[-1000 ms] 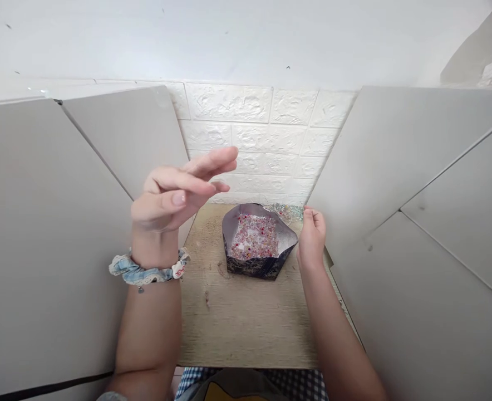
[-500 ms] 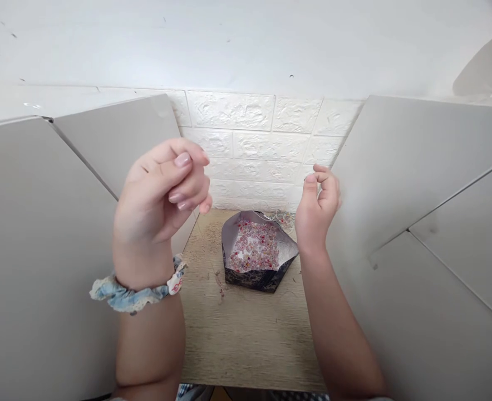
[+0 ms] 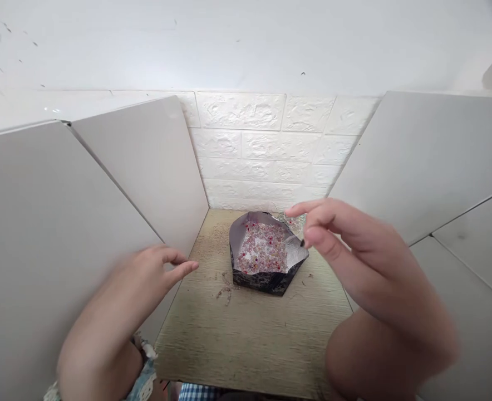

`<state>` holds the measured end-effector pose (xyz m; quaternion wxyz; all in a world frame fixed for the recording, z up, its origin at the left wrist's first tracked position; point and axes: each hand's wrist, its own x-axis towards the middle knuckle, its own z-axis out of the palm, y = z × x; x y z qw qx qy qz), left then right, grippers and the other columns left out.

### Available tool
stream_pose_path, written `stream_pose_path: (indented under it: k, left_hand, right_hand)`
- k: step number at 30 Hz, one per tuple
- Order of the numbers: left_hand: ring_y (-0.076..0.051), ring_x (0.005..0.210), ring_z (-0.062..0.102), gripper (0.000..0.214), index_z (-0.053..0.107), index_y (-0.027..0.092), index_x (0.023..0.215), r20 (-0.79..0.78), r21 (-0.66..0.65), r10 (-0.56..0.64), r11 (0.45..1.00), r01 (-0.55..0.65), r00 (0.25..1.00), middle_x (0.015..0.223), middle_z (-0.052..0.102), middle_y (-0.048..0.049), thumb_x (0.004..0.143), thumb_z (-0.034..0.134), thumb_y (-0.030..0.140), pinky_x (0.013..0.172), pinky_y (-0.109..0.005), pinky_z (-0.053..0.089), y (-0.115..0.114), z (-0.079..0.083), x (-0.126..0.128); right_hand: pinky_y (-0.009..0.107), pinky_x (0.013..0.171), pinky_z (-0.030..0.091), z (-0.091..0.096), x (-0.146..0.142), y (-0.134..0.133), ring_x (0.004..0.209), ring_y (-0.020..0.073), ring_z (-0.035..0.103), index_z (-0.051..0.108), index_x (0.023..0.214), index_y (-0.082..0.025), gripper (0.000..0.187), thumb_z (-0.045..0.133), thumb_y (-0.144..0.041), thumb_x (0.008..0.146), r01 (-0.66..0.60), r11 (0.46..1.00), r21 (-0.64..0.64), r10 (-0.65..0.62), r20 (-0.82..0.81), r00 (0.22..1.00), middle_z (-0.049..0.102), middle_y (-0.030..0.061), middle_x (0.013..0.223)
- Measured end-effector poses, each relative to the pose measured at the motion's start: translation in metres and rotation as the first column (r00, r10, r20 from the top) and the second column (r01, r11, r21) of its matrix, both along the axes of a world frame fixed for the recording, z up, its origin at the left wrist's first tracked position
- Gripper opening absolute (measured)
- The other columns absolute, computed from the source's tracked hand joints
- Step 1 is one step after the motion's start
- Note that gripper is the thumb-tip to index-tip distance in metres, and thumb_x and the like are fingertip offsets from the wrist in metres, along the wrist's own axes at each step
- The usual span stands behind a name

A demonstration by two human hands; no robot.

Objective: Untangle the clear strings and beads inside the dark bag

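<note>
A dark folded paper tray (image 3: 285, 281) with a silvery inside stands on the wooden tabletop (image 3: 246, 334) and holds several small pink and red beads (image 3: 261, 255). My left hand (image 3: 146, 284) hangs low at the left, near the grey panel, fingers loosely apart and holding nothing. My right hand (image 3: 354, 245) is raised close to the camera, just right of the tray, with thumb and forefinger nearly pinched; whether something tiny sits between them is unclear.
Grey panels (image 3: 137, 167) wall in the narrow table on the left and right (image 3: 417, 161). A white brick-pattern wall (image 3: 266, 150) closes the back. A few loose beads (image 3: 225, 289) lie on the wood left of the tray. A small clear packet (image 3: 290, 218) lies behind it.
My left hand has dropped from chest height to low at the left and opened. My right hand has come nearer the camera and lower, beside the tray.
</note>
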<state>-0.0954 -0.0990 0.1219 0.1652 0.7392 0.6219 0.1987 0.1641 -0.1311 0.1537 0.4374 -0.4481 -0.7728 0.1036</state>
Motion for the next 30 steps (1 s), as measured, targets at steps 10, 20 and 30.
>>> stream_pose_path:
  k: [10, 20, 30]
  left_hand:
    - [-0.017, 0.079, 0.049, 0.032, 0.055, 0.020, 0.089, 0.577, 0.092, -0.229, 0.972, 0.216, 0.784, 0.084, 0.055, -0.0047, 0.081, 0.036, 0.045, 0.067, -0.026, 0.040, -0.014, -0.006, 0.048]
    - [-0.003, 0.043, 0.022, 0.029, 0.055, 0.011, 0.066, 0.963, -0.114, -0.103, 0.679, 0.725, 0.248, 0.048, 0.024, 0.0054, 0.071, 0.056, 0.040, 0.040, -0.017, 0.021, 0.032, -0.042, 0.094]
    - [-0.002, 0.039, 0.011, 0.025, 0.047, 0.013, 0.064, 0.986, -0.155, 0.068, 0.696, 0.701, 0.151, 0.047, 0.014, 0.0078, 0.072, 0.056, 0.034, 0.033, -0.013, 0.011, 0.060, -0.084, 0.091]
  right_hand:
    - [0.022, 0.059, 0.037, -0.005, -0.022, -0.004, 0.066, 0.0100, 0.050, 0.057, 0.067, -0.019, 0.016, 0.048, -0.021, 0.080, -0.058, 0.981, -0.185, 0.119, 0.339, 0.933, 0.053, 0.0009, 0.076]
    - [0.024, 0.054, 0.032, -0.012, -0.023, 0.002, 0.058, 0.0107, 0.045, 0.051, 0.065, -0.016, 0.023, 0.039, -0.022, 0.084, 0.245, 0.964, -0.102, -0.182, 0.418, 0.890, 0.052, 0.0010, 0.065]
    - [0.024, 0.058, 0.044, -0.037, 0.011, -0.084, 0.072, 0.0143, 0.055, 0.061, 0.069, -0.035, 0.033, 0.036, -0.057, 0.076, -0.197, 0.980, -0.026, 0.185, 0.476, 0.860, 0.058, 0.0004, 0.072]
